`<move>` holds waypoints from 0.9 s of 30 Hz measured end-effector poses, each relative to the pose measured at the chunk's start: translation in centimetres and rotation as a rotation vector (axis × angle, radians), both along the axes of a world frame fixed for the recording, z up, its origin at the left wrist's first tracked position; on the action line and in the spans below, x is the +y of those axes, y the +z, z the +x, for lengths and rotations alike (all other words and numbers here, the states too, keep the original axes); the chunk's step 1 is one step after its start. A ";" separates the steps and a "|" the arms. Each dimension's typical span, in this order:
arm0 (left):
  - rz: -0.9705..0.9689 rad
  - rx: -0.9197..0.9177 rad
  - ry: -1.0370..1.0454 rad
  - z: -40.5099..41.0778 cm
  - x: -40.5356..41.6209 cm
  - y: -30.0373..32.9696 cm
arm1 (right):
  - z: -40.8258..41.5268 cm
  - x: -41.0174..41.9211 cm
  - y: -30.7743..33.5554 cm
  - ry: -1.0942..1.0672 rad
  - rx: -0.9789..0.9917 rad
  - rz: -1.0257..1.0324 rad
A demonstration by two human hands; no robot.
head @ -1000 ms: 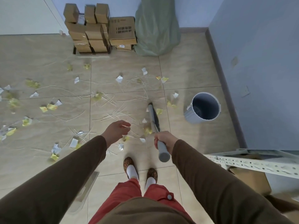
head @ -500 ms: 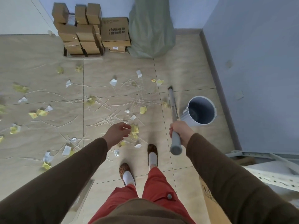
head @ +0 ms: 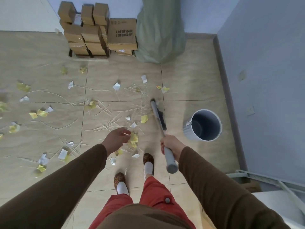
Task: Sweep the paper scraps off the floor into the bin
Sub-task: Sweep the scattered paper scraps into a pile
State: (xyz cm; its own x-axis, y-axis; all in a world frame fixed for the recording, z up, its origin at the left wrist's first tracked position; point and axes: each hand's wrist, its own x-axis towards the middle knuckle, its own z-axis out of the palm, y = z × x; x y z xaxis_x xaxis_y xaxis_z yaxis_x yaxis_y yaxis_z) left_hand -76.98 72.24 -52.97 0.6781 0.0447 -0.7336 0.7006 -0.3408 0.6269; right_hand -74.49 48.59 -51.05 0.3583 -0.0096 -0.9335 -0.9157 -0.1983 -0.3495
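Sweeping is barely begun: the right hand clamps its grip on the broom, the left hand hangs loose, paper scraps litter the floor, needing gathering toward the bin.

broom head blurred | shelf frame cut off right | far-left scraps blurred

Broom swung back left, away from the bin

Half a second ago the broom head lay beside the bin; the right hand has since drawn it left toward the paper scraps.
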 end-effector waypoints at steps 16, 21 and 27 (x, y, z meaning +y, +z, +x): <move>0.056 -0.046 0.028 7.1 -2.3 1.2 | 16.0 -6.0 -0.6 0.124 -0.187 -0.187; 0.078 -0.057 0.023 8.0 -1.3 0.6 | 19.2 -3.3 -2.9 0.390 -0.208 -0.174; 0.069 -0.061 -0.008 7.5 0.8 0.3 | 13.5 2.0 -4.9 0.266 -0.023 -0.080</move>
